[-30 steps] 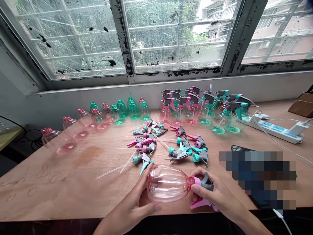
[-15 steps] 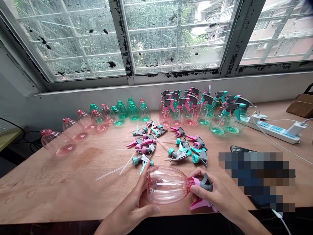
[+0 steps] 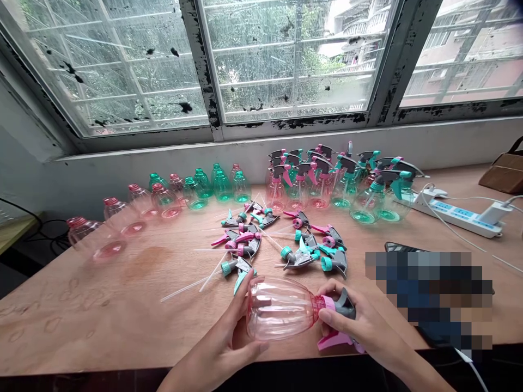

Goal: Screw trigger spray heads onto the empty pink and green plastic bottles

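A clear pink spray bottle (image 3: 280,308) lies on its side near the front edge of the wooden table (image 3: 122,305). My left hand (image 3: 229,343) wraps round its wide base. My right hand (image 3: 359,324) grips the pink collar and the grey and pink trigger head (image 3: 342,321) seated on the bottle's neck. Both hands are closed on their parts.
Loose trigger heads with dip tubes (image 3: 281,245) lie scattered mid-table. Uncapped pink and green bottles (image 3: 163,198) line the back left, and finished spray bottles (image 3: 339,182) stand at the back right. A power strip (image 3: 457,215) with cables and a blurred patch (image 3: 429,296) sit to the right.
The bottle and both hands keep almost the same place. My right fingers have shifted slightly on the collar and trigger head. The camera has tilted a little.
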Demonstrator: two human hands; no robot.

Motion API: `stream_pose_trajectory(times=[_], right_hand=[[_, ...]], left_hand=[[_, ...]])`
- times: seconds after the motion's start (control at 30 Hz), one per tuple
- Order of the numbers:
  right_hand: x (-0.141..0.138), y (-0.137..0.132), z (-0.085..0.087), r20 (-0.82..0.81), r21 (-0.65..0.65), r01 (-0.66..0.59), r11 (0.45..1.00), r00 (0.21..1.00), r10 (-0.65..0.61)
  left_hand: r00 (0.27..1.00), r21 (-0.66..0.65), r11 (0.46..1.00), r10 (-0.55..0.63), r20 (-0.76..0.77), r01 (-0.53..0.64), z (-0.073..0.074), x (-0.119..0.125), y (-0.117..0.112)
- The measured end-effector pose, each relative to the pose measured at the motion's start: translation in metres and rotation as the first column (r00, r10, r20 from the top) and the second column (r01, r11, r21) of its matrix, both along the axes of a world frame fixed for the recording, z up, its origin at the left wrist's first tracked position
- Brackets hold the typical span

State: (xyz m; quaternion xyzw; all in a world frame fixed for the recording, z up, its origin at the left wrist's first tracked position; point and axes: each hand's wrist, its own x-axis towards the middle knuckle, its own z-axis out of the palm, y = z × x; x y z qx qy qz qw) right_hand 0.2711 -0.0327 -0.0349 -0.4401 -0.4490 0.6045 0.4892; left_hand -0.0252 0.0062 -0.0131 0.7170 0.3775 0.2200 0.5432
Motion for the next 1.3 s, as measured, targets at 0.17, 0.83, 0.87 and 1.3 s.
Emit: stream_pose_trajectory(times=[0.17,0.83,0.87,1.3], right_hand=[[-0.0004,-0.0004,0.0008,0.015,-0.001,0.003,1.000,1.000,-0.003],[0.0000,-0.0001,0.0035,0.026,-0.016,-0.012,1.000,1.000,0.013],[-0.0001,0.0000,0.0040,0.025,-0.019,-0.012,1.000,1.000,0.013],[-0.0001,0.0009,-0.0001,0.021,-0.012,0.001,1.000,1.000,-0.001]], left_hand=[[0.999,-0.045,0.999,0.002,0.049,0.000,0.0011,0.0018,-0.0001],[0.998,-0.065,0.998,-0.005,0.063,0.010,0.0014,0.0027,-0.0001],[0.998,-0.074,0.997,-0.004,0.069,0.010,0.0015,0.0028,0.0000],[0.993,-0.137,0.990,0.000,0.117,0.016,-0.0029,-0.0025,0.0016]])
